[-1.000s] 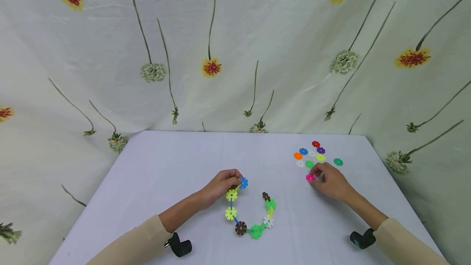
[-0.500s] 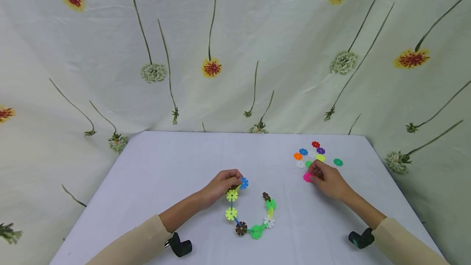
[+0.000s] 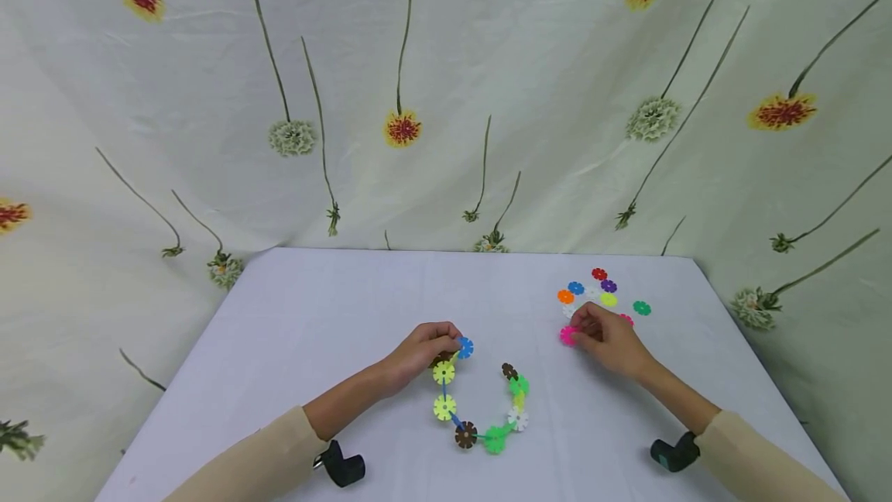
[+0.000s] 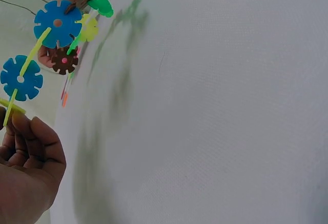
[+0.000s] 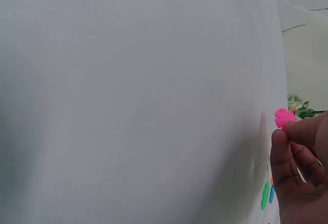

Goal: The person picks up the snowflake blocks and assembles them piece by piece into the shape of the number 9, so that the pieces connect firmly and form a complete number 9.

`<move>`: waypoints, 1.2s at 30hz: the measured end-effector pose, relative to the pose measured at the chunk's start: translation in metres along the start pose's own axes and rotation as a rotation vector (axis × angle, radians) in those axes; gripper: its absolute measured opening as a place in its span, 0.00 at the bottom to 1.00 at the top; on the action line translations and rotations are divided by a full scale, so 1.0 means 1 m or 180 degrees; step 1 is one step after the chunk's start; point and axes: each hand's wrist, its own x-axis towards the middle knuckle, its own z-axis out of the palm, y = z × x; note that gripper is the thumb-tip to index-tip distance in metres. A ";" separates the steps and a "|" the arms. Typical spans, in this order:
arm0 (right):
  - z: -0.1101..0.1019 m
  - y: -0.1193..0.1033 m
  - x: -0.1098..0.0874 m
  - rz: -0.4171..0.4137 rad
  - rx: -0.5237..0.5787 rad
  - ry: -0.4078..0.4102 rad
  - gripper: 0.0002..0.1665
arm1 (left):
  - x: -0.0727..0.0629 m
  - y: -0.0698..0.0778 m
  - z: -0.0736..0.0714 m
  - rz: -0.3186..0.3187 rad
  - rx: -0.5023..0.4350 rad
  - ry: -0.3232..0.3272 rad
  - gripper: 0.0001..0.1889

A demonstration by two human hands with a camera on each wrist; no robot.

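My left hand [image 3: 425, 348] pinches the upper left end of a curved chain of slotted plastic flower discs, beside a blue disc [image 3: 465, 347]. The chain bends in an open ring through yellow discs [image 3: 444, 407], a brown disc [image 3: 466, 434], green ones [image 3: 495, 440] and a white one [image 3: 518, 418], ending in a brown disc [image 3: 509, 371]. In the left wrist view it hangs above the table, with shadows below. My right hand [image 3: 613, 339] pinches a single pink disc [image 3: 568, 335] between thumb and fingertips; the right wrist view shows this pink disc [image 5: 284, 117] raised above the cloth.
Behind my right hand lie several loose discs, among them orange [image 3: 565, 297], blue [image 3: 575, 287], red [image 3: 599, 274], purple [image 3: 609, 286] and yellow [image 3: 608, 300]. A green disc [image 3: 642, 307] sits apart at their right. A flower-print curtain [image 3: 446, 99] borders the white table [image 3: 334, 293].
My right hand has moved left with the pink disc, uncovering another pink disc behind it. My left hand stays nearly in place, while the chain's lower part has swung slightly right.
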 end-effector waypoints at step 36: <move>0.061 -0.085 0.008 -0.0630 0.0891 -0.0488 0.08 | -0.003 0.000 0.005 -0.0036 0.0201 -0.0006 0.12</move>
